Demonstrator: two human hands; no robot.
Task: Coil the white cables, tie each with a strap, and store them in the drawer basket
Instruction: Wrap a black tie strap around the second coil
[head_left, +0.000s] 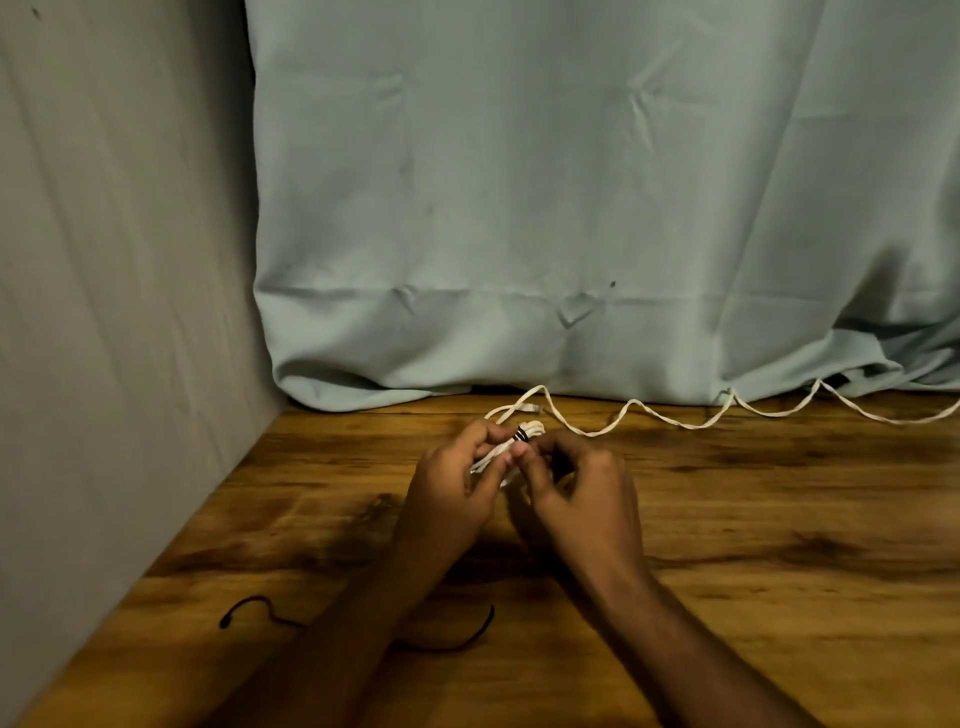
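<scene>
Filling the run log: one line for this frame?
step: tying strap on coil | left hand: holds coil | right hand: pinches strap | loose cable, spare strap on table

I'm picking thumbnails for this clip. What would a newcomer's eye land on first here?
First, the two hands meeting mid-table: the left hand and right hand hold a coiled white cable bound with a black strap. Next, another white cable snaking along the pale green curtain, then a spare black strap on the wooden table near the left forearm.
</scene>
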